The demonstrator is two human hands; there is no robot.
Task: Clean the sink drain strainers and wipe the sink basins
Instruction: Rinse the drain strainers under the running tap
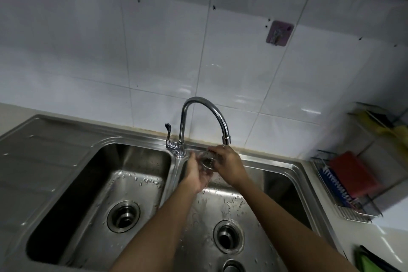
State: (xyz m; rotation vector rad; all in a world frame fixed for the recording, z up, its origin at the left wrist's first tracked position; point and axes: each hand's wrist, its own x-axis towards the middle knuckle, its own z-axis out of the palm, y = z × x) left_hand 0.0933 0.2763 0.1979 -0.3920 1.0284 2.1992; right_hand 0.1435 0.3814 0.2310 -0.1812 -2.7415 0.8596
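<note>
Forearms of mine, two of them, reach up from the bottom edge over the right basin (276, 185), where water drops lie scattered on the steel. Nearest me in that basin is a round metal rim (231, 267), cut off by the edge, and I cannot tell what it is. On the counter to the right lies a green cloth (369, 263). Just beyond the rim is the right drain opening (228, 236), and across the divider the left basin (66, 216) holds its own left drain opening (123, 216) and more drops; that makes two basins and two drains, with a ribbed draining board (37, 161) further left. Over the back of the right basin my hands meet around one strainer (207, 159), a small metal basket held in the air just under the spout. My right hand (229, 165) grips it from above and the side with curled fingers. My left hand (196, 172) lies flat-palmed and slightly cupped against its other side, fingers pointing up, not curled round it. The strainer is blurred, so I cannot tell what it holds. Behind it stands one curved chrome faucet (204, 110) with one lever (168, 137) on its left. Off to the right a wire rack (353, 214) holds a red block (351, 172) and a blue printed pack (336, 183) standing on edge, and a shelf above carries something yellow (375, 125), too blurred to name. On the white wall tiles (154, 51) sticks one purple adhesive hook (279, 33).
</note>
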